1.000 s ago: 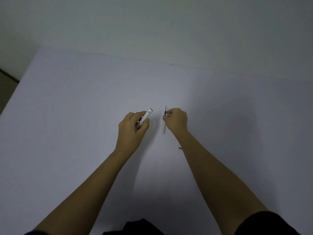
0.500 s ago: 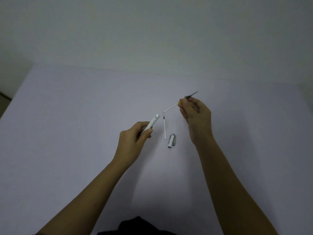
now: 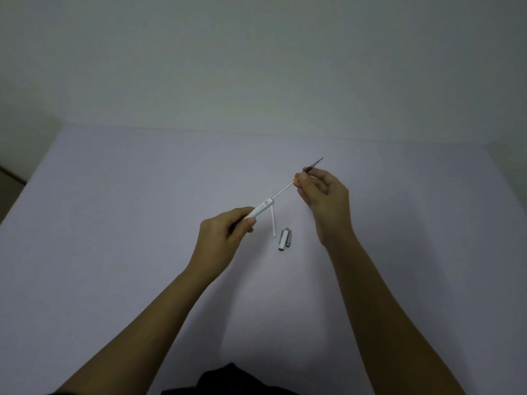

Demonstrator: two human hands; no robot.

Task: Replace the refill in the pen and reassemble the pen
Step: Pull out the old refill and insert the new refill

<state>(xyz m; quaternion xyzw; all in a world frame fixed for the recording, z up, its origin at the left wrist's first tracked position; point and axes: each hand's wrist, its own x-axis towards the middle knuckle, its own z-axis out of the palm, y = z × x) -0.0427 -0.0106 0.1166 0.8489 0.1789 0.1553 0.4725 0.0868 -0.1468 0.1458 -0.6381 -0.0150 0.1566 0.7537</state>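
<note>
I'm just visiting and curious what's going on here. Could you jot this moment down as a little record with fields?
left hand: grips the white pen barrel
right hand: pinches the new refill, dark tip pointing away
refill end: at the barrel's open mouth
old refill: lies on the table, beside the barrel
pen cap: lies on the table, untouched
stage: refill going in; cap not yet on

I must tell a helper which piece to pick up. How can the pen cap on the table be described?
On the pale table, look between the two hands. The pen cap lies there, a short stubby white piece with a metal clip, right of the thin white refill lying beside it.
</note>
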